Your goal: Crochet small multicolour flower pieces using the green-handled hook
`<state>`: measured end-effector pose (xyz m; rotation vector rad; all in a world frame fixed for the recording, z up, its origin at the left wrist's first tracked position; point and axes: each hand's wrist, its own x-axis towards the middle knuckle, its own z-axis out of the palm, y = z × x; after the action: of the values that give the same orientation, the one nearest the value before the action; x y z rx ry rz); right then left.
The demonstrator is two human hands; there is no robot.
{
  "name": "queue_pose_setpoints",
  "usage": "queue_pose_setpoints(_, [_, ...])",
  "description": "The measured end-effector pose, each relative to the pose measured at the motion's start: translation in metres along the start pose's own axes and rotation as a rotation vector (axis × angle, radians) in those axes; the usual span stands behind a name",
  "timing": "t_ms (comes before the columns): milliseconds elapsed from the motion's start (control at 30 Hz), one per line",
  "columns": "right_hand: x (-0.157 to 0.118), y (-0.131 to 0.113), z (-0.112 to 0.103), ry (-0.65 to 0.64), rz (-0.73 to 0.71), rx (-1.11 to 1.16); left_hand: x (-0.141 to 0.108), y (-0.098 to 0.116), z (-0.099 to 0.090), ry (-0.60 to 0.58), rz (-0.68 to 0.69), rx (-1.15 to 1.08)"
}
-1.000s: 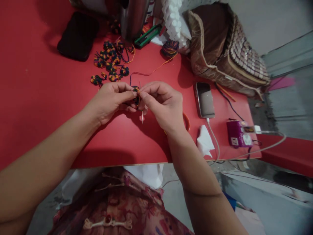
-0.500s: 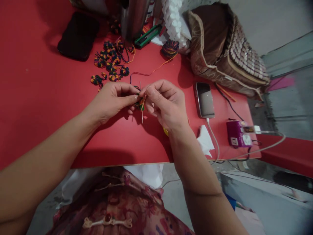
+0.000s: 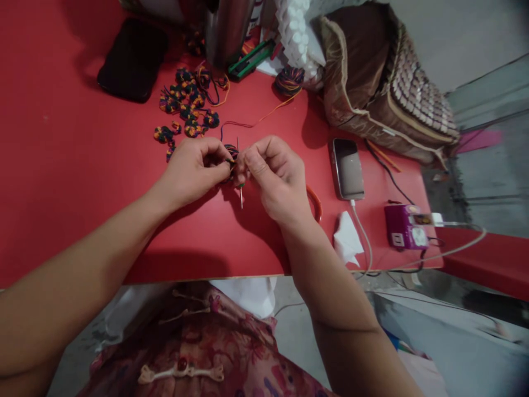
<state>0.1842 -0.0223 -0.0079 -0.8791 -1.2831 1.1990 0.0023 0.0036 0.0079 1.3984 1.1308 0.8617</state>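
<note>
My left hand point(image 3: 198, 168) pinches a small dark and orange yarn piece point(image 3: 232, 162) between thumb and fingers. Close beside it, my right hand point(image 3: 273, 176) is closed, thumb against forefinger, at the yarn; what its fingertips grip is too small to make out. A thin metal needle or hook point(image 3: 242, 197) points down below the fingers, with a bit of green beside it. Multicoloured yarn runs from behind the hands to a yarn ball point(image 3: 289, 81). Several knotted yarn pieces point(image 3: 188, 99) lie behind my left hand.
The red table point(image 3: 206, 242) bears a black phone-like object point(image 3: 133, 60), a green cutter point(image 3: 250, 60), a metal cylinder point(image 3: 229, 33), a charging phone point(image 3: 347, 168), white tissue point(image 3: 347, 238), a purple box point(image 3: 405, 226), an orange ring point(image 3: 314, 203) and a brown bag point(image 3: 359, 66).
My right hand has shifted slightly left, its fingers closer together, and more of the orange ring shows beside its wrist. My left hand still pinches the yarn piece.
</note>
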Motion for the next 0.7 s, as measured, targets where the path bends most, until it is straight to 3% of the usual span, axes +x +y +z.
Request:
queue_pose_setpoints(233, [0.0022, -0.0001, -0.0026, -0.012, 0.032, 0.054, -0.0039, 0.0062, -0.0030, -0.087, -0.115, -0.218])
queue_pose_setpoints(367, [0.0036, -0.0022, -0.0038, -0.038, 0.043, 0.056, -0.0046, 0.0065, -0.0035, -0.131, -0.101, -0.280])
queue_pose_setpoints(533, [0.0041, -0.0040, -0.0025, -0.081, 0.072, 0.055, -0.0040, 0.0027, -0.0039, -0.153, -0.018, -0.210])
queue_pose_setpoints(700, [0.0022, -0.0063, -0.0002, -0.097, 0.081, -0.027, -0.0019, -0.0024, -0.0058, -0.083, 0.090, 0.005])
